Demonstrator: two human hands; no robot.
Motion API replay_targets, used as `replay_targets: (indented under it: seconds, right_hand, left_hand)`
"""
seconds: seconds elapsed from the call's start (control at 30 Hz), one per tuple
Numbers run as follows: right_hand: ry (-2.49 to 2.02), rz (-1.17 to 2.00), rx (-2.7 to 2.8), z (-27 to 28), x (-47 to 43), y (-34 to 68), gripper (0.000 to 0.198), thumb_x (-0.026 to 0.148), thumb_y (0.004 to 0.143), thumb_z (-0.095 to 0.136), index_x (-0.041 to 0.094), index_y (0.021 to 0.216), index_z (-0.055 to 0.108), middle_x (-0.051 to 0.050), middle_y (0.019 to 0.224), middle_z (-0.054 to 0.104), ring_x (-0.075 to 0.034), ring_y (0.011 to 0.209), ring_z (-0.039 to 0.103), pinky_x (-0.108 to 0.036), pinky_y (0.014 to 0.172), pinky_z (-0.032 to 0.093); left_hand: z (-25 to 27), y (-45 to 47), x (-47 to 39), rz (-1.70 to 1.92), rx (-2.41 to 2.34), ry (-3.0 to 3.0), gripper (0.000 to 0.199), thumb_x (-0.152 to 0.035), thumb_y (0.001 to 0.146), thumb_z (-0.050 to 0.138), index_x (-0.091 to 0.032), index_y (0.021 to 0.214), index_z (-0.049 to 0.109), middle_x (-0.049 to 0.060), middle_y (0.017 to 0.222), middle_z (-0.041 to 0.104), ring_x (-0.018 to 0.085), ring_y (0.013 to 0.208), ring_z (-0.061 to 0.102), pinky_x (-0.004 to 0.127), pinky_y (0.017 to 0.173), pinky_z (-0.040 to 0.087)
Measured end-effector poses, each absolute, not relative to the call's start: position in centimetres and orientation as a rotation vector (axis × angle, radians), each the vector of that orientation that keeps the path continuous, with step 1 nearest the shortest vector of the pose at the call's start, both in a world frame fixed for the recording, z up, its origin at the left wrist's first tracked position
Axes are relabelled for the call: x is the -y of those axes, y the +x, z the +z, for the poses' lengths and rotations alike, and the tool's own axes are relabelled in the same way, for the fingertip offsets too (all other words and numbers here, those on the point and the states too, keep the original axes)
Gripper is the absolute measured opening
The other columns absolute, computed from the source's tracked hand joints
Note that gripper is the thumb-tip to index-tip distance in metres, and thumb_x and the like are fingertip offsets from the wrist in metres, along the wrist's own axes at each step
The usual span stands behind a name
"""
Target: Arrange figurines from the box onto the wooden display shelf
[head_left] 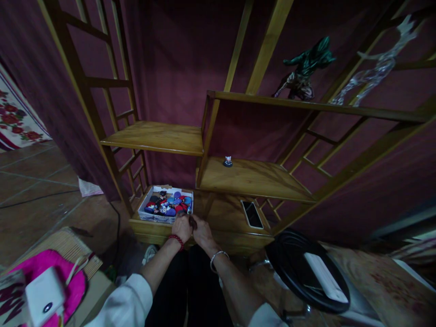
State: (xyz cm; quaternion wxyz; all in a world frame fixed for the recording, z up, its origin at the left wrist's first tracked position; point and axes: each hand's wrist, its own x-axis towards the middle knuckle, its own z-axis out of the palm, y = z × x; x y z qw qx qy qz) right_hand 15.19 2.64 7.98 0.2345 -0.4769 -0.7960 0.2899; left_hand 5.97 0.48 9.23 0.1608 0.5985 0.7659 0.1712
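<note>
Pinching a small dark-brown object (193, 222) between them, the left hand (182, 228) and right hand (203, 233) meet with curled fingers by the near right corner of a white rectangular cardboard box (158, 218) of colourful little figures (166, 206); farther right on the yellow-brown wooden shelf (223, 213) lies a white-edged black phone (252, 214).

Seemingly a home, wooden display shelf (156, 135), green figurine (309, 61), clear animal ornament (376, 72), purplish curtain (44, 86), tiled floor (30, 184)
</note>
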Motion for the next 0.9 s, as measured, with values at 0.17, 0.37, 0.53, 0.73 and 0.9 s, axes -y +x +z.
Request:
replay_targets:
  seconds: [0.17,0.37,0.53,0.73,0.9]
  right_hand:
    - [-1.313,0.803,2.197,7.2,-3.1,14.2,0.034,0.013,0.082,0.036,0.024,0.106,0.058,-0.003,0.096,0.066,-0.014,0.087,0.061,-0.019,0.073,0.044]
    - [-1.354,0.674,2.244,5.9,-4.1,13.3,0.043,0.001,0.074,0.037,0.021,0.106,0.058,-0.005,0.104,0.063,-0.014,0.096,0.057,-0.022,0.084,0.041]
    - [-1.3,0.625,2.309,4.8,-4.8,12.7,0.044,-0.002,0.07,0.037,0.019,0.1,0.062,-0.006,0.102,0.063,-0.015,0.1,0.053,-0.023,0.087,0.04]
    - [-1.236,0.592,2.337,4.0,-5.0,12.3,0.043,-0.001,0.07,0.038,0.018,0.101,0.062,-0.006,0.102,0.062,-0.014,0.106,0.048,-0.022,0.09,0.038]
    - [-1.191,0.548,2.401,4.1,-4.8,12.3,0.037,0.003,0.073,0.041,0.016,0.099,0.062,-0.007,0.1,0.062,-0.016,0.106,0.046,-0.023,0.091,0.037]
  left_hand:
    - [8.5,4.9,-0.9,0.476,-2.218,1.818,0.025,-0.016,0.077,0.039,-0.015,0.088,0.062,0.009,0.096,0.062,0.019,0.099,0.051,0.027,0.09,0.033]
    - [7.3,3.3,-1.8,0.395,-2.243,1.822,0.03,-0.012,0.075,0.038,-0.014,0.098,0.058,0.009,0.1,0.061,0.018,0.102,0.049,0.027,0.094,0.028]
    - [6.0,2.3,-2.4,0.355,-2.273,1.825,0.032,-0.013,0.079,0.033,-0.014,0.098,0.058,0.009,0.106,0.06,0.018,0.108,0.045,0.029,0.097,0.024]
    - [4.9,1.5,-2.9,0.306,-2.306,1.769,0.031,-0.018,0.079,0.035,-0.014,0.101,0.057,0.011,0.108,0.058,0.02,0.11,0.043,0.032,0.092,0.03]
    - [4.5,0.6,-3.7,0.28,-2.342,1.754,0.035,-0.028,0.083,0.029,-0.015,0.102,0.056,0.01,0.111,0.056,0.024,0.114,0.04,0.037,0.092,0.03]
